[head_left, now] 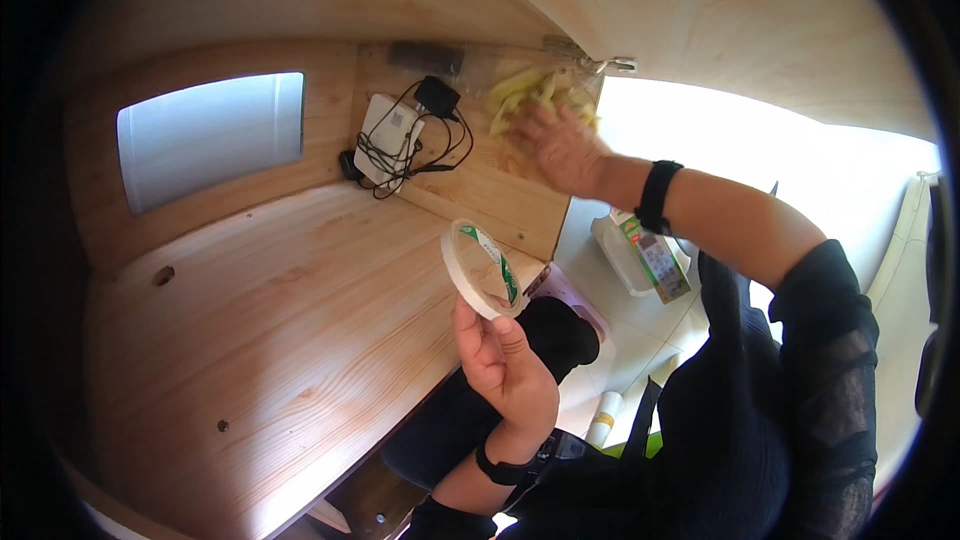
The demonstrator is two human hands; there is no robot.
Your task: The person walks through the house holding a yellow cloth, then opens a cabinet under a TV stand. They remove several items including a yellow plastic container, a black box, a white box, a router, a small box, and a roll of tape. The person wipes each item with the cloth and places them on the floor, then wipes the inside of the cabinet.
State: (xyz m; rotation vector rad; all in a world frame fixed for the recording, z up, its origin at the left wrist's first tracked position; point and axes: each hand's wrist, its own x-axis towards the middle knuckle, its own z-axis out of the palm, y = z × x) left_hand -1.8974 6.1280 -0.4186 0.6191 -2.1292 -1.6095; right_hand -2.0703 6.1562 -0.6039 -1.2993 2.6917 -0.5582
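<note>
The right hand (565,152) lies spread on a yellow cloth (512,98) at the wooden side panel's (500,182) upper front corner, above the left hand (512,372) pinching a tape roll (453,265).

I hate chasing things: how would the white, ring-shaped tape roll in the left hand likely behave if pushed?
The white, ring-shaped tape roll would probably roll on edge, being round. Its open middle suggests lightness. It's likely stiff: no sag shows where the left hand grips its rim.

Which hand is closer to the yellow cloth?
Right. The right hand is on the yellow cloth; the left hand is away from it, lower in the picture, holding a tape roll.
</note>
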